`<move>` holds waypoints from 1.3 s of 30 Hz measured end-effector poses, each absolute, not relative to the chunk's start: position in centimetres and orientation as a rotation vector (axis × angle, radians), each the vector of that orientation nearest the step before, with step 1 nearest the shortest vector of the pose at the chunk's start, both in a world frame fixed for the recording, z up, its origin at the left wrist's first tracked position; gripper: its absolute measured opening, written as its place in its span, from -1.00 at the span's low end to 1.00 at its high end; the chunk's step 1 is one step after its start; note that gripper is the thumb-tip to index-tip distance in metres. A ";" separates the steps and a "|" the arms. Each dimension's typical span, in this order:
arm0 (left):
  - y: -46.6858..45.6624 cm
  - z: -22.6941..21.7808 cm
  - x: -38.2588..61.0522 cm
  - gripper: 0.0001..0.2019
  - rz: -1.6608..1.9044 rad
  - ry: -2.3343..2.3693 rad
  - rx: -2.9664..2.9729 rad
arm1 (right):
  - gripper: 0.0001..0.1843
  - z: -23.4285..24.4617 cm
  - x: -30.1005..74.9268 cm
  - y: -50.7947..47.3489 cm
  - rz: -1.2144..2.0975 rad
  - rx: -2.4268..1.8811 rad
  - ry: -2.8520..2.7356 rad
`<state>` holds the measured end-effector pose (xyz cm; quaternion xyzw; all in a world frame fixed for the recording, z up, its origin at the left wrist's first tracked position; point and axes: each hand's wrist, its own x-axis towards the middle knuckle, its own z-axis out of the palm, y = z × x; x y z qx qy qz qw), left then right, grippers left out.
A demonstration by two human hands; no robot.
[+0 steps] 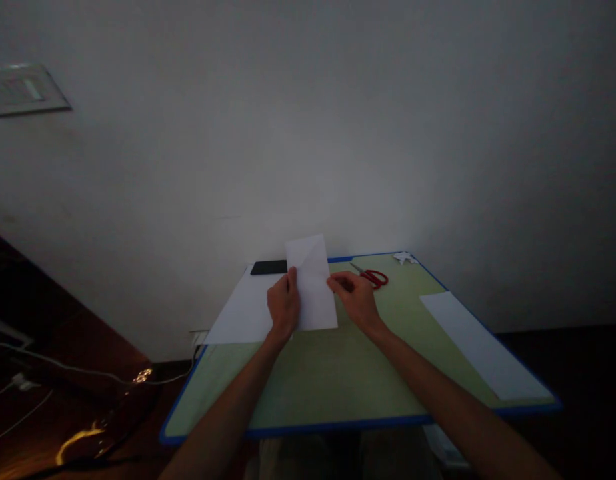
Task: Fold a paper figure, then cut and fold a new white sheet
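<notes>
A white sheet of paper [315, 293], with a faint diagonal crease near its top, is held up above the table. My left hand [285, 303] grips its left edge, the thumb lying on the near face. At the right edge, my right hand [357, 299] pinches the paper between thumb and fingertips. Just beyond the right hand lies a pair of scissors [375, 278] with red handles, partly hidden by that hand. Behind the left hand, another white sheet [243, 313] lies flat, and a dark flat rectangular object [268, 267] rests at its far edge.
The light green table [338, 387] has a blue rim and stands against a grey wall [308, 133]. A long white paper strip [483, 347] lies along its right side. Small folded or crumpled white paper [404, 257] sits at the far right corner. Cables [103, 377] run at the left.
</notes>
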<state>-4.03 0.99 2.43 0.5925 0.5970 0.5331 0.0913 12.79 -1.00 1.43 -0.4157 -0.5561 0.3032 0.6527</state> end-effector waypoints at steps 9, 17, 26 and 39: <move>0.6 2.5 -3.4 -0.46 1.613 1.644 1.679 | -0.77 1.6 13.5 -0.6 0.599 -0.969 -1.204; 0.8 2.2 -3.3 -0.52 1.578 1.484 1.753 | -0.74 1.9 14.4 0.1 0.611 -0.968 -1.109; 0.9 2.0 -3.5 -0.50 1.591 1.529 1.752 | -0.75 1.8 14.1 -0.2 0.597 -0.976 -1.135; 0.5 1.8 -2.8 -0.49 1.419 1.309 1.728 | -0.68 2.2 15.5 0.6 0.537 -0.987 -0.929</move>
